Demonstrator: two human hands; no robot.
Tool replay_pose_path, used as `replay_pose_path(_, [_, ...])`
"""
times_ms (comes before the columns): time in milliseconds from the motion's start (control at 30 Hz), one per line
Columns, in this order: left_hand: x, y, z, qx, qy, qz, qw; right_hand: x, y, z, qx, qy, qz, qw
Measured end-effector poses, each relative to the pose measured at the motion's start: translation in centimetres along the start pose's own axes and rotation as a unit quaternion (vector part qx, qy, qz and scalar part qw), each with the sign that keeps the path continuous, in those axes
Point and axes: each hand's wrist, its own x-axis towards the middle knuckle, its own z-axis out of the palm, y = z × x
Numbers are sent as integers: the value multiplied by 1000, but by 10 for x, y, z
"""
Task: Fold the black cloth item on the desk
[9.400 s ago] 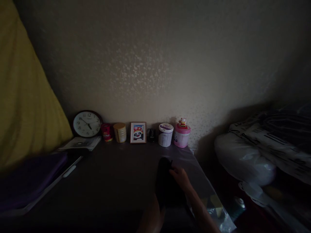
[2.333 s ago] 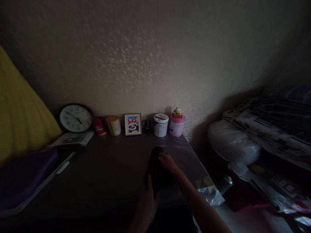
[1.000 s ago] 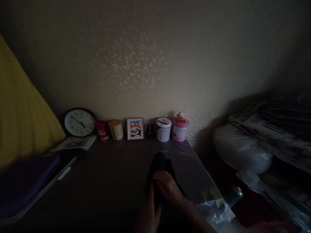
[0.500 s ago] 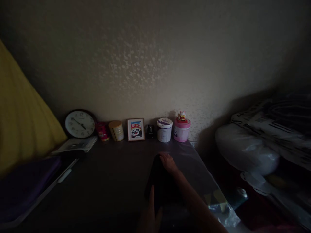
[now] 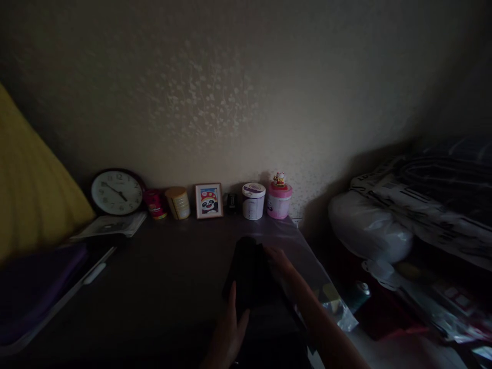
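A long black item (image 5: 244,271), perhaps folded cloth or a bag, lies on the dark table; the dim light hides its details. My left hand (image 5: 228,328) is at its near left edge, with index finger stretched forward and thumb apart. On the far right side, my right hand (image 5: 279,261) has its fingers bent over the black material, their tips lost in shadow. A dark fold or gap runs lengthwise between the item's left strip and the part by my right hand.
Along the wall stand a clock (image 5: 117,192), a red can (image 5: 155,204), a yellow canister (image 5: 178,203), a framed panda picture (image 5: 209,201), a white tub (image 5: 253,201) and a pink tub (image 5: 280,201) bearing a cat figurine. A purple item (image 5: 42,292) lies left; bags (image 5: 369,225) are piled right.
My right hand has shifted to the right side of the black item, and a lengthwise fold now shows. The left hand has come further into view. The camera view has shifted slightly.
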Motion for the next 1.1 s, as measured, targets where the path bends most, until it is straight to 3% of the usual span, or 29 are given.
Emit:
replay_pose_path(133, [1, -1, 1, -5, 1, 2, 1000, 4, -10, 10, 50, -37, 37, 997])
replay_pose_path(367, [0, -3, 1, -30, 4, 4, 1000, 12, -13, 24, 51, -47, 66, 995])
replay_pose_path(900, [1, -2, -2, -51, 29, -4, 998, 28, 0, 52, -101, 13, 51, 993])
replay_pose_path(1100, [0, 11, 4, 51, 11, -24, 998, 16, -9, 78, -136, 42, 56, 988])
